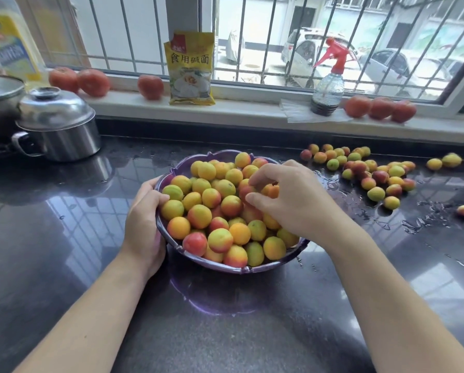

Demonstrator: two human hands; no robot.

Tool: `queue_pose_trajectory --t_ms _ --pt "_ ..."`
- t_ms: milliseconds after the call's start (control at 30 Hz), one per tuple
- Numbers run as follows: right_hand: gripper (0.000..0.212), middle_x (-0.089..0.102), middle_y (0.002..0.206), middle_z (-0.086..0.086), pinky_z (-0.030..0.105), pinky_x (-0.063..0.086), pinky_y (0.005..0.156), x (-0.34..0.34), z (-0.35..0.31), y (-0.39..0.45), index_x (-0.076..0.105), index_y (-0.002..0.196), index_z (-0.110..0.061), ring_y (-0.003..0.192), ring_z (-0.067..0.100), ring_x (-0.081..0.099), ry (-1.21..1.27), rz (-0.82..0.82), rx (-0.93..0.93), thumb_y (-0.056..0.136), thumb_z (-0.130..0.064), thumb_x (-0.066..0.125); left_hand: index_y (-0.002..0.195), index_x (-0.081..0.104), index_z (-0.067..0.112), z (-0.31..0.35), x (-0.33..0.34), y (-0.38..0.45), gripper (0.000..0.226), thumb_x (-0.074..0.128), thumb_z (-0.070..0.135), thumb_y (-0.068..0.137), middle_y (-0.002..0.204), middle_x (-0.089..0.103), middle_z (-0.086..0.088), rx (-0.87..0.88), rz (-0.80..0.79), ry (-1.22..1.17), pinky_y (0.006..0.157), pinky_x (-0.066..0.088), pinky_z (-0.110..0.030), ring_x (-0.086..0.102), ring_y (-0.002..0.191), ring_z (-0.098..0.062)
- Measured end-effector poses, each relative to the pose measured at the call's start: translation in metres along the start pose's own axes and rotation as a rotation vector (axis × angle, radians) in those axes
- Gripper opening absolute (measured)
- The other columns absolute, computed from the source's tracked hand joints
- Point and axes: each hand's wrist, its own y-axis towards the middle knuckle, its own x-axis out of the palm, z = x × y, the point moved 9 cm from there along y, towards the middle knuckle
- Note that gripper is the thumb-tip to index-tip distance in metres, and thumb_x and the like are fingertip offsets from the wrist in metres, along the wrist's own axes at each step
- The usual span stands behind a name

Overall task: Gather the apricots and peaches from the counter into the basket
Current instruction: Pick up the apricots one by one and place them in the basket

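The purple scalloped basket [217,261] sits on the dark wet worktop [64,238], heaped with apricots and peaches [212,208]. The left hand [144,224] grips the basket's left rim, thumb inside against the fruit. The right hand [287,197] hovers over the heap, its fingers curled round a small orange apricot [272,191]. A loose scatter of fruit [370,173] lies on the worktop, to the right of the basket and apart from it.
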Motion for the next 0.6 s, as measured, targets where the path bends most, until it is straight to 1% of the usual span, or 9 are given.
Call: queue_pose_trajectory --t_ms 67,167,233,267,333,367,433,500,600 --pt "0.019 0.058 0.086 -0.025 0.025 0.026 0.088 0.002 -0.004 0.001 0.072 0.103 -0.031 0.095 0.008 0.042 -0.055 -0.004 -0.033 0.088 -0.042 0.073 0.126 0.068 0.015 0.0 0.0 0.001 0.04 0.05 0.016 0.09 0.123 0.075 -0.017 0.005 -0.011 0.005 0.111 0.052 -0.062 0.072 0.116 -0.036" --pt "0.023 0.066 0.094 -0.018 0.027 0.027 0.09 0.005 -0.006 -0.001 0.07 0.108 -0.03 0.099 0.011 0.045 -0.098 -0.009 -0.063 0.089 -0.045 0.07 0.122 0.069 0.018 0.0 0.001 0.001 0.042 0.053 0.021 0.083 0.121 0.076 -0.016 0.006 -0.015 0.015 0.106 0.056 -0.058 0.073 0.11 -0.032" --pt "0.024 0.066 0.096 -0.02 0.027 0.034 0.093 -0.003 -0.003 -0.001 0.071 0.11 -0.03 0.099 0.01 0.049 -0.03 0.051 -0.081 0.089 -0.043 0.071 0.123 0.069 0.018 0.0 0.001 0.001 0.045 0.053 0.022 0.081 0.122 0.075 -0.016 0.01 -0.022 0.012 0.106 0.056 -0.058 0.072 0.113 -0.034" --pt "0.022 0.066 0.095 -0.022 0.024 0.039 0.093 -0.013 0.006 -0.002 0.071 0.108 -0.031 0.099 0.007 0.053 0.069 0.109 -0.051 0.09 -0.042 0.07 0.122 0.069 0.018 0.0 0.001 0.001 0.045 0.053 0.022 0.081 0.121 0.075 -0.016 0.012 -0.023 0.01 0.107 0.056 -0.058 0.072 0.116 -0.036" --pt "0.013 0.069 0.092 -0.024 0.015 0.046 0.085 -0.038 0.043 -0.006 0.071 0.101 -0.033 0.096 0.0 0.061 0.252 0.293 0.078 0.092 -0.039 0.064 0.12 0.07 0.02 0.001 0.0 0.001 0.043 0.053 0.022 0.08 0.119 0.076 -0.014 0.017 -0.02 0.007 0.106 0.056 -0.057 0.071 0.12 -0.038" --pt "0.012 0.07 0.091 -0.021 0.017 0.048 0.081 -0.049 0.069 -0.011 0.072 0.098 -0.031 0.092 0.002 0.063 0.278 0.393 0.164 0.094 -0.035 0.061 0.12 0.07 0.02 0.0 0.0 0.002 0.043 0.054 0.022 0.08 0.118 0.077 -0.014 0.019 -0.022 0.007 0.105 0.057 -0.056 0.072 0.118 -0.037" --pt "0.015 0.073 0.095 -0.007 0.029 0.049 0.086 -0.059 0.122 -0.028 0.074 0.099 -0.02 0.094 0.015 0.063 0.14 0.517 0.364 0.095 -0.021 0.059 0.118 0.071 0.021 0.0 0.001 0.002 0.042 0.054 0.022 0.081 0.117 0.077 -0.013 0.021 -0.028 0.009 0.102 0.058 -0.054 0.073 0.115 -0.034" --pt "0.021 0.07 0.11 0.014 0.035 0.042 0.096 -0.056 0.168 -0.046 0.074 0.104 -0.01 0.107 0.031 0.057 -0.033 0.527 0.541 0.092 -0.008 0.057 0.118 0.072 0.022 -0.001 0.001 0.003 0.041 0.054 0.022 0.081 0.116 0.077 -0.011 0.025 -0.029 0.008 0.099 0.059 -0.051 0.073 0.111 -0.031" --pt "0.032 0.057 0.127 0.022 0.04 0.035 0.106 -0.052 0.205 -0.065 0.072 0.114 -0.008 0.12 0.041 0.045 -0.101 0.552 0.72 0.088 -0.003 0.054 0.122 0.071 0.02 -0.001 0.0 0.004 0.043 0.053 0.022 0.082 0.119 0.076 -0.013 0.031 -0.037 0.002 0.101 0.058 -0.053 0.074 0.11 -0.03"
